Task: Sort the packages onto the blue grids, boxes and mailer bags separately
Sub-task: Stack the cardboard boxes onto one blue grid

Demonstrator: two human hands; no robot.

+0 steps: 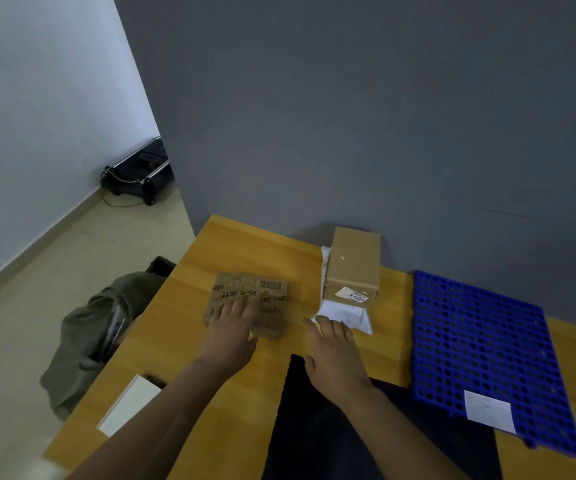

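Observation:
A flat brown cardboard box (255, 296) with printed tape lies on the wooden table (217, 393). My left hand (231, 330) rests flat on its near part, fingers spread. A taller brown box (353, 268) with a white label stands on a white mailer bag (347, 315) near the wall. My right hand (336, 355) hovers open, its fingertips at the near corner of that white bag. A black mailer bag (314, 427) lies under my right forearm. A blue grid (480, 344) sits on the right, with a white label (490, 410) on its near part.
A white flat package (127, 407) lies at the table's left edge. An olive bag (96, 334) sits on the floor to the left. A black device (139, 173) stands in the floor corner. A grey wall rises right behind the table.

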